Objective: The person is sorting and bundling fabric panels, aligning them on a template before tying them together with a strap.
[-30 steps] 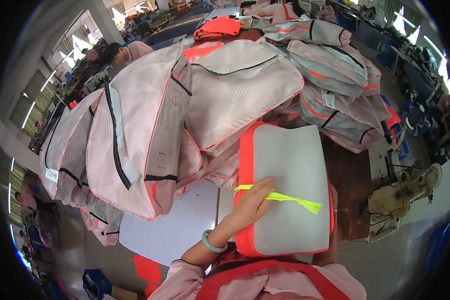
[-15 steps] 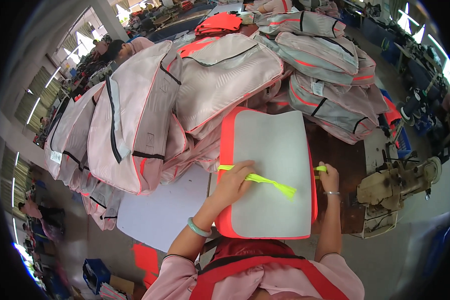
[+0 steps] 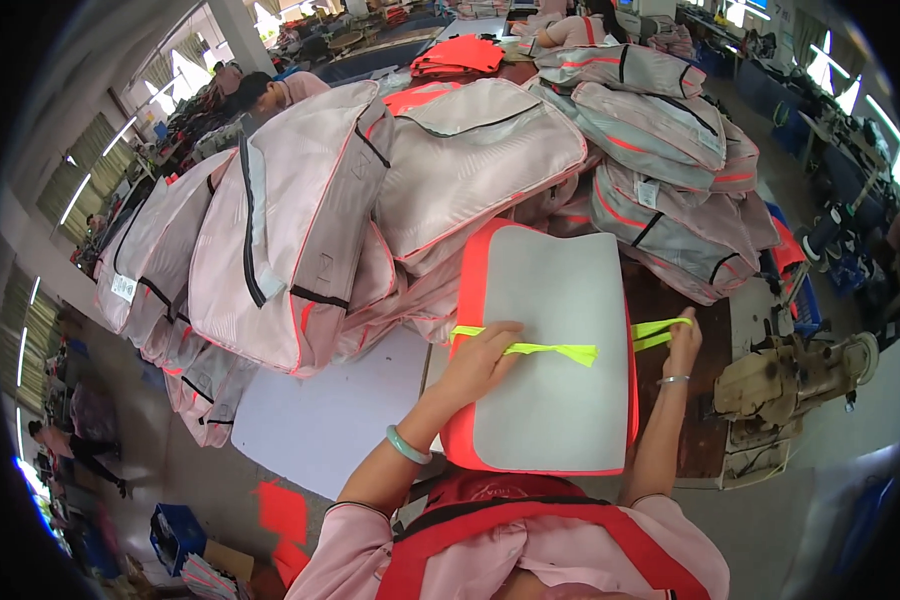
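Bundle [image 3: 550,420], just one, grey with red edges, sits right before the person's apron [image 3: 495,487]. Left hand [image 3: 485,360] curls over its left edge and one yellow ribbon [image 3: 567,353]; whether that grip pinches, I can't tell. Right hand [image 3: 684,342], past the right edge, pinches the ribbon in the gap before one sewing machine [image 3: 790,382]. White bench [image 3: 305,420] spreads leftward. Beyond, at least five bags [image 3: 480,165].

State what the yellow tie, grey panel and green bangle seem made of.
Yellow tie: probably fabric, matte; it creases and flares. Grey panel: perhaps foam or plastic sheet, smooth, matte; top edge curves. Green bangle: perhaps stone or glass; milky sheen.
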